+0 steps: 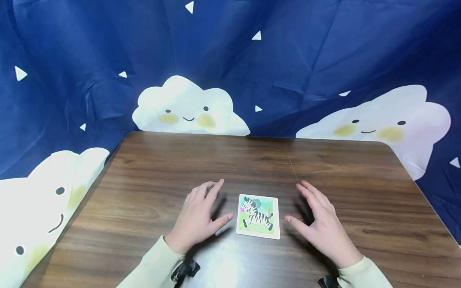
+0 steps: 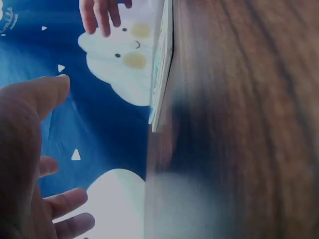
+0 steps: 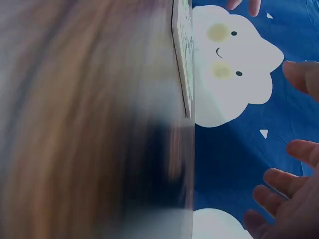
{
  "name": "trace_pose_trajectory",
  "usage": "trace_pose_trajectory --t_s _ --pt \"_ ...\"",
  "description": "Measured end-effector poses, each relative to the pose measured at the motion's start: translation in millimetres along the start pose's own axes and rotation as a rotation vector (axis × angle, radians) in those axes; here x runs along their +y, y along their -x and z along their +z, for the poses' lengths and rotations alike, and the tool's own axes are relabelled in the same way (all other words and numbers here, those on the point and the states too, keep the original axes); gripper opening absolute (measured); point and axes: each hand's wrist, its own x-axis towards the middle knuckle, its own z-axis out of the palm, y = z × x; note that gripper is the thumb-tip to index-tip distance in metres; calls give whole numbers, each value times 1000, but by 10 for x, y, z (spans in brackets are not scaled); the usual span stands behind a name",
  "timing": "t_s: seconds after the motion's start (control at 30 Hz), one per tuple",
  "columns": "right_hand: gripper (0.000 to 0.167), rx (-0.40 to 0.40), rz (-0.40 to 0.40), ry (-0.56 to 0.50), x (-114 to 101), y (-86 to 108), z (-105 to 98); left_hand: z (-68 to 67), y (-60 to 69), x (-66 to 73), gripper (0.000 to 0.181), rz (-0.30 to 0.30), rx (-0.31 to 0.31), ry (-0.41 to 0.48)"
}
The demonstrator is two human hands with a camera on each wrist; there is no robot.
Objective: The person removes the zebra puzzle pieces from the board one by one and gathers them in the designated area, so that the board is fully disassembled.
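A square zebra picture puzzle (image 1: 257, 216) with a pale border lies flat on the wooden table (image 1: 162, 160). To its left is my left hand (image 1: 197, 216), fingers spread and relaxed, the thumb near the border but apart from it. My right hand (image 1: 324, 224) is held on the other side, its thumb pointing toward the puzzle with a small gap between. Neither hand holds anything. Seen edge-on in the left wrist view, the puzzle (image 2: 163, 64) is a thin board; the right wrist view also shows its edge (image 3: 183, 59).
Behind the table hangs a blue cloth (image 1: 281, 60) printed with smiling white clouds (image 1: 187, 96) and small triangles. A dark strap (image 1: 185, 270) is on the left wrist, over a pale sleeve (image 1: 153, 266). Light glares off the table's near part.
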Motion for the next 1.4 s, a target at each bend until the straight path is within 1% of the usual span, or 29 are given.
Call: trace_pose_trajectory --t_s 0.07,0.2,0.3,0.4,0.57,0.73,0.93,1.07,1.23,1.4 --pt "81 -14 -3 -5 -7 -33 43 16 -16 0 88 -20 -29 29" --pt "74 -36 -7 -19 -13 -94 142 61 -32 -17 87 -74 -91 115" --pt "67 -52 -11 -41 -19 -137 215 94 -37 -24 84 -95 -132 176" --pt "60 -65 -18 -54 -26 -178 277 135 -41 -19 80 -90 -178 221" --pt "48 -100 -14 -66 -20 -244 363 187 -64 13 68 -47 -229 276" --pt "41 -169 26 -113 21 -317 462 211 -71 33 57 -11 -272 270" --pt "37 -240 84 -197 66 -414 583 219 -68 34 57 27 -299 242" --pt "34 -266 90 -229 73 -475 660 233 -77 44 56 45 -316 194" --pt "28 -294 81 -212 55 -554 737 235 -77 53 51 56 -323 177" --pt "26 -328 74 -160 16 -618 807 237 -80 64 48 70 -315 165"
